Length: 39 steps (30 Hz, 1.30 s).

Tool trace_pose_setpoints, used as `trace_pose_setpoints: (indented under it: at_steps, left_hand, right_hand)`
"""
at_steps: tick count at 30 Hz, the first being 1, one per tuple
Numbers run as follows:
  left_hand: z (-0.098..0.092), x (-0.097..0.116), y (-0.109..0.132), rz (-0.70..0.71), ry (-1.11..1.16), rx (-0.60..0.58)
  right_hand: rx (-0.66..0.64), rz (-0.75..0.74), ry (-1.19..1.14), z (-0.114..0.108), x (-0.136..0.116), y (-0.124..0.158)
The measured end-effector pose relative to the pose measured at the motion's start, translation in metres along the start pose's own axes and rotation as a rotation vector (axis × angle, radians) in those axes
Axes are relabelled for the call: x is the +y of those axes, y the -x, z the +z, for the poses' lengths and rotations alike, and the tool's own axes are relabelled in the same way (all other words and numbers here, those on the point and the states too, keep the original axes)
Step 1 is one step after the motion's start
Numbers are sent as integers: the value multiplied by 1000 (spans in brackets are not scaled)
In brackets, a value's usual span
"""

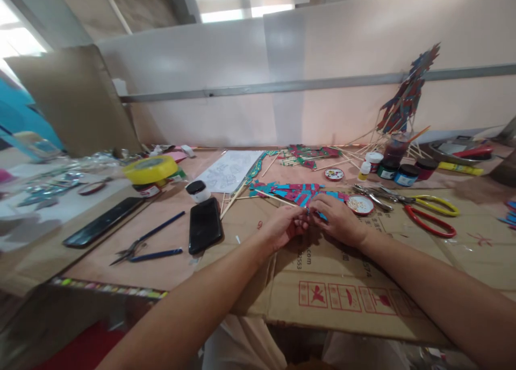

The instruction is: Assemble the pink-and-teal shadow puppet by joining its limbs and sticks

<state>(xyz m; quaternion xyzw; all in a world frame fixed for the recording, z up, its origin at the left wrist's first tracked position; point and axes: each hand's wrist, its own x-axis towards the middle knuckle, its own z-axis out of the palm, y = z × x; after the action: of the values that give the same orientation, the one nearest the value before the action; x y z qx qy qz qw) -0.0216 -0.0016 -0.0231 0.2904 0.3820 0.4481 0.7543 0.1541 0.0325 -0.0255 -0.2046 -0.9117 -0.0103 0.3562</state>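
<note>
My left hand and my right hand meet over the cardboard sheet, fingertips pinched together. Between them shows a small bit of blue, too covered to name. A thin wooden stick runs up to my left fingertips; whether they grip it is hidden. Just behind the hands lie painted red-and-blue cut-out pieces, partly covered by my right hand. Beside my right knuckles sits a round lid holding tiny beads.
Metal pliers and red-and-yellow-handled scissors lie right. Paint jars stand behind them, near a painted figure on sticks. Leftward are a phone, blue-handled pliers, a white jar, yellow tape and a drawing.
</note>
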Motion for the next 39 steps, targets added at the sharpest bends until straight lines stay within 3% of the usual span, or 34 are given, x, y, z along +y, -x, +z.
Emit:
trace_pose_setpoints:
  at_steps: [10, 21, 39]
  left_hand:
    - [-7, -1, -1, -35, 6, 12]
    - [-6, 3, 5, -17, -63, -17]
    - [-12, -1, 1, 16, -76, -13]
  right_hand:
    - [-37, 90, -102, 1, -2, 0]
    - [-37, 64, 77, 1, -9, 1]
    - [-75, 121, -29, 2, -10, 0]
